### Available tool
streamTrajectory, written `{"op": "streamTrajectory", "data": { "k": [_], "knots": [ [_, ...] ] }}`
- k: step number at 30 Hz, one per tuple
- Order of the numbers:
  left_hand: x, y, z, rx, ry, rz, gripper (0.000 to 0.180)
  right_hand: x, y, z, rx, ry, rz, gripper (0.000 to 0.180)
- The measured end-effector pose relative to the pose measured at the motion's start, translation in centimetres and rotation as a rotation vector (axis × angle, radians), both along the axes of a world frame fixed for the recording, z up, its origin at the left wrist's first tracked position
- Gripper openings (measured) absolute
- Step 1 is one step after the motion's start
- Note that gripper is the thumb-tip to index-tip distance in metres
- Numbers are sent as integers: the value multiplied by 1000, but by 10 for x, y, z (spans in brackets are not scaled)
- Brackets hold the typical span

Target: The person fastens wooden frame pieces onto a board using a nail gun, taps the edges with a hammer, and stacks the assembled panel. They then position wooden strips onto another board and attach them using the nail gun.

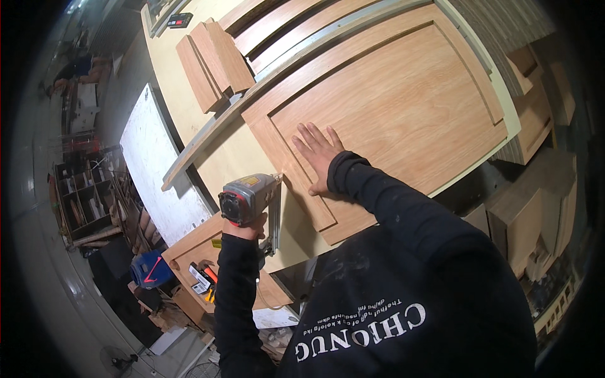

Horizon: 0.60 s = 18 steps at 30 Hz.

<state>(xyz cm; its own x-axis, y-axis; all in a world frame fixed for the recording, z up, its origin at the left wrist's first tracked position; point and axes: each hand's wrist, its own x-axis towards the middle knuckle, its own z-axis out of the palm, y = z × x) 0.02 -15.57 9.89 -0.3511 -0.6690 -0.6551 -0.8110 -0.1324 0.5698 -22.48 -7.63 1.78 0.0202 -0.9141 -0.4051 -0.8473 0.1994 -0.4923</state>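
My left hand [255, 229] is wrapped round the handle of a grey and red nail gun [246, 196]. The gun's nose meets, or nearly meets, the outer edge of a wood-grain panel [403, 107] with a raised border, lying on a pale yellow work table [220, 151]. My right hand [320, 154] lies flat with fingers spread, across the panel's left border strip and its recessed middle. Along the panel's far side runs a long wooden bar [252, 94]. The gun hides part of my left hand's fingers.
Short wood pieces [214, 63] are piled beyond the bar, near a small black device [180, 20]. A white board [151, 157] stands at the left. Tools lie on another wood panel [189, 246], beside a blue bucket [149, 268]. Stacked panels [532, 107] line the right.
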Motion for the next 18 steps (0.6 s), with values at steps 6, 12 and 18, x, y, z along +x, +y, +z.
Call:
{"op": "streamTrajectory", "data": {
  "k": [6, 12, 18],
  "knots": [
    [35, 38, -15, -26, -122, -183, 45, 0, -2, 5, 1, -28, 8, 110],
    [32, 91, -7, -407, 37, -604, 49, 1, -3, 1, 2, -16, 9, 111],
    [31, 112, -5, -302, 5, -590, 44, 2, -4, -2, 17, 11, 17, 112]
  ]
}}
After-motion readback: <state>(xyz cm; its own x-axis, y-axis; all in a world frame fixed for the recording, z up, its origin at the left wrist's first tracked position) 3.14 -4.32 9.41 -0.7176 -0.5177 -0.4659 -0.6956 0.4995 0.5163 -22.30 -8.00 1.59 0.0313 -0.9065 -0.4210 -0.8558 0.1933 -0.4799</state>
